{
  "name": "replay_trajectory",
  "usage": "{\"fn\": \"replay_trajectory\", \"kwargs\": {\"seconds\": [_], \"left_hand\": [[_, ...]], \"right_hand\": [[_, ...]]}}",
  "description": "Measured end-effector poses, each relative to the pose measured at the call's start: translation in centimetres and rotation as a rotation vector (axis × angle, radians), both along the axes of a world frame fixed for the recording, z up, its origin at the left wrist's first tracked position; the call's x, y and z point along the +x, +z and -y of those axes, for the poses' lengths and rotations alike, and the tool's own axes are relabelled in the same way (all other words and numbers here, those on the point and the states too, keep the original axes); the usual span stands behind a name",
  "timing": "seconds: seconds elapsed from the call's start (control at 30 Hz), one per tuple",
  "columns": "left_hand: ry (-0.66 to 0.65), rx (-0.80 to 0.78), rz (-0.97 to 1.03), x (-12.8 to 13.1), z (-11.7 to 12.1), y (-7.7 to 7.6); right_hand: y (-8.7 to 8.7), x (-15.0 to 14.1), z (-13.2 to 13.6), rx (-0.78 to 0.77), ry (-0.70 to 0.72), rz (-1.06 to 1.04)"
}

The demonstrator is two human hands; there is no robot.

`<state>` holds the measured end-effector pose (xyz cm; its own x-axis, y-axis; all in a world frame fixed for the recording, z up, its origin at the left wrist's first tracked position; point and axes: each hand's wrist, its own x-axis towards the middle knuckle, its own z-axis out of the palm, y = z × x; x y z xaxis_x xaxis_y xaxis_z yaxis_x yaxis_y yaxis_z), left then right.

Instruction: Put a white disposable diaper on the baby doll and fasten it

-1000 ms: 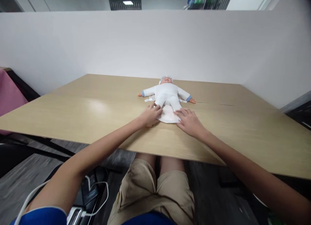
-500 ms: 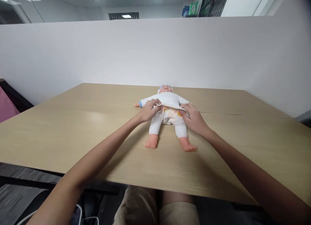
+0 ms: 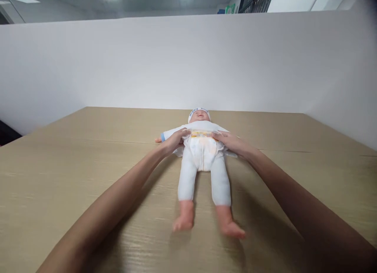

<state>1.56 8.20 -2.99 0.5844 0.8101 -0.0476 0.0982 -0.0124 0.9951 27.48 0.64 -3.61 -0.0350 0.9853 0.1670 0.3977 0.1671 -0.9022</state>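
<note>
A baby doll lies on its back with its feet towards me, in a white long-sleeved top with a blue cuff and white leggings. Round its hips is a white diaper with an orange and yellow patterned waistband. My left hand is closed at one side of the waistband, fingertips on the diaper's edge. At the other side my right hand grips the waistband with bent fingers. White fabric spreads out beneath both hands. The doll's arm beyond my right hand is mostly hidden.
The doll rests on a wooden table with a seam running across it. A white partition rises behind the far edge, with a side panel at the right. Part of a dark chair shows at the left.
My hands have moved from the hem of the top to the diaper's sides. The top now sits higher, baring the waistband. The camera view has come closer to the doll.
</note>
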Motion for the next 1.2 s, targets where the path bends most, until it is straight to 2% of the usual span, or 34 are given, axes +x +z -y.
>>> {"fn": "replay_trajectory", "kwargs": {"seconds": [0.13,0.23,0.33,0.43,0.5,0.57,0.63,0.7,0.77,0.87,0.93,1.07,1.13,1.2], "left_hand": [[-0.084,-0.137,0.007,-1.6,1.3,0.2],[-0.101,-0.236,0.010,-2.2,1.3,0.8],[-0.075,-0.238,0.008,-2.7,1.7,1.8],[0.000,-0.134,-0.042,-3.0,3.4,2.4],[0.089,-0.020,-0.093,-3.0,4.7,2.2],[0.171,0.058,-0.118,-3.0,5.8,1.5],[0.215,0.081,-0.110,-3.2,6.2,0.5],[0.232,0.084,-0.085,-3.6,6.1,-0.3],[0.256,0.095,-0.080,-4.3,5.9,-0.9],[0.312,0.144,-0.113,-5.3,5.7,-1.1],[0.364,0.215,-0.138,-5.5,6.0,-0.6],[0.406,0.431,-0.159,-4.0,7.3,1.4],[0.332,0.624,-0.188,-2.1,8.2,2.7],[0.199,0.872,-0.245,0.2,8.8,3.7]], "right_hand": [[0.7,0.1,3.0,-0.230,0.100,-0.122],[1.1,0.4,3.6,-0.207,0.023,-0.075],[1.3,-0.1,4.0,0.010,-0.192,0.074],[1.7,-1.6,5.9,0.360,-0.354,0.331],[2.0,-3.0,7.8,0.541,-0.315,0.449],[2.0,-4.3,9.6,0.583,-0.179,0.488],[1.3,-4.8,10.7,0.510,-0.056,0.486],[-0.3,-4.2,11.1,0.398,0.007,0.451],[-2.3,-2.8,11.0,0.325,0.031,0.380],[-5.3,0.2,10.6,0.322,0.048,0.307],[-6.7,1.9,10.5,0.356,-0.007,0.350],[-8.0,3.8,10.2,0.391,-0.280,0.548],[-8.3,4.2,9.9,0.374,-0.356,0.584],[-8.5,4.5,9.6,0.355,-0.403,0.593]]}}
